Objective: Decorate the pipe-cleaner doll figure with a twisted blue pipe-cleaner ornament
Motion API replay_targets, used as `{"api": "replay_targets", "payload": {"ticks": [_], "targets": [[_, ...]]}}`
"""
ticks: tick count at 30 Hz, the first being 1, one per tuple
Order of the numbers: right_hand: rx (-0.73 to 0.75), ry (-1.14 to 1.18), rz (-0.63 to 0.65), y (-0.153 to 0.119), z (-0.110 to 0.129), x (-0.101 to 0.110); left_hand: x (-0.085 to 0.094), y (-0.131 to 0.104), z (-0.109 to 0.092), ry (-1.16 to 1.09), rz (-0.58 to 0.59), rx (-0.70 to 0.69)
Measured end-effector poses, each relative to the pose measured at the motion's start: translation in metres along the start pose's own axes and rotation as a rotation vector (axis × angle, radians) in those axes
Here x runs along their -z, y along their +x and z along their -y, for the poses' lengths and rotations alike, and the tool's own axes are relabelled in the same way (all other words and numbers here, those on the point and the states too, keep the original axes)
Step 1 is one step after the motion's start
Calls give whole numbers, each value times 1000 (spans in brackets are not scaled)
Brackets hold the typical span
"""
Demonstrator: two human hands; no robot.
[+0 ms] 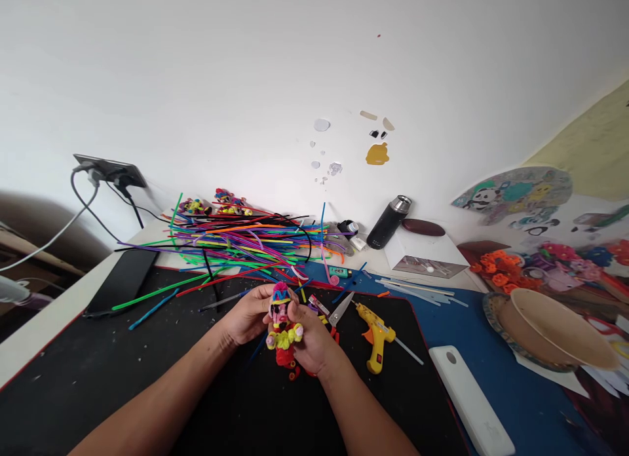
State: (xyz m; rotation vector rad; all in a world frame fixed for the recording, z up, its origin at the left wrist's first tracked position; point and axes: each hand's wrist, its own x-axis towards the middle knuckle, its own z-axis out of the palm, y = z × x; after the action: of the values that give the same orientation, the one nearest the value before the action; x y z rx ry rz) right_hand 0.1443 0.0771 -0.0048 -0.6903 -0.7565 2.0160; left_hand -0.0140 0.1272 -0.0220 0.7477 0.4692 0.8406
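Note:
A small figure [282, 339] made of fuzzy pipe cleaners is held upright between my two hands, above the black mat. It has a pink and blue top, a pink face, a yellow collar and a red lower part. My left hand [250, 314] is closed on the figure's head from the left side. The fingers of my right hand [312, 338] wrap round its right side, thumb near the head. Scissors [340, 312] with red handles lie just right of my right hand. Farther right rests a yellow glue gun [376, 335] with a clear stick in its back.
A heap of coloured pipe cleaners [246, 240] spreads behind the hands, with more figures [230, 200] behind it. A black phone [122, 279] lies left. Right are a thermos [389, 221], glue sticks [417, 290], a white device [469, 400] and a bowl [560, 325].

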Motion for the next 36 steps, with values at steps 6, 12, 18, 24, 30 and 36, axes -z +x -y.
{"api": "replay_targets", "payload": {"ticks": [6,12,18,24,30,36], "targets": [[11,0,7,1,-1,1,-1,0,0,-20,7,-6],[5,-2,2,1,-1,1,1,0,1,-8,18,-5],[-2,-3,-2,0,1,0,1,-1,0,-5,9,-2],[12,0,1,1,-2,1,-2,-1,-1,-13,-2,-7],[3,0,-1,0,1,-1,-2,-1,0,16,-31,-15],[-3,17,-1,0,2,-2,-1,-1,0,22,-25,-11]]}}
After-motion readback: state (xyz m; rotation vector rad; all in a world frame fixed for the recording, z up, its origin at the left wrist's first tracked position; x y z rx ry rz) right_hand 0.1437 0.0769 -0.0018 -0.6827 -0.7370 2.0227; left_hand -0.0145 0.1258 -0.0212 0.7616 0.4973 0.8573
